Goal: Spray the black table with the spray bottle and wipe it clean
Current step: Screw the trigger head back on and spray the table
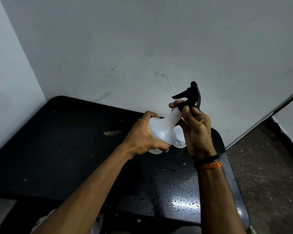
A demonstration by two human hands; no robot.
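1. The spray bottle (162, 129) is being held in the air above the black table (61, 149), tilted so that its neck is pointing up and to the right.
2. The white body of the bottle is being gripped by the left hand (142, 137), with the fingers closed around its wide lower part.
3. The black spray head (189, 97) is being gripped at its collar by the right hand (196, 130), just above the left-hand grip; thumb and fingers are closed around the top of the neck.
4. The trigger is being left untouched, projecting to the left above the right-hand fingers.
5. Water droplets (179, 186) are being shown on the table surface below and toward the viewer from both grips.
6. A pale scrap (112, 132) is being shown lying on the table to the left of the left-hand grip.
7. Black and orange wristbands (208, 162) are being worn below the right-hand grip.
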